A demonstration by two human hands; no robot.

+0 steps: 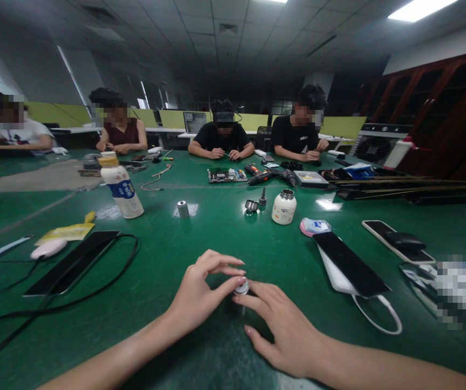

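Note:
A small round whitish part (241, 288) stands on the green table between my hands, its lower side partly hidden by fingers. My left hand (202, 284) reaches in from the left, with its thumb tip on the part's top. The other left fingers curve above it, apart from the thumb. From the right, my right hand (283, 325) has two fingertips against the part's sides, while its thumb sits apart near the tabletop. Beyond the hands are a grey metal cylinder (183, 209), a round metal lid with a loop (251, 206), a dark stopper-like piece (262, 196) and a lidless cream flask (284, 208).
Left are a yellow-capped bottle (121, 189), a dark tablet (74, 262) and a looping black cable (135, 254). A black phone (350, 262) on a white power bank lies right. Farther off are a circuit board (227, 175), power drills (271, 176) and several seated people.

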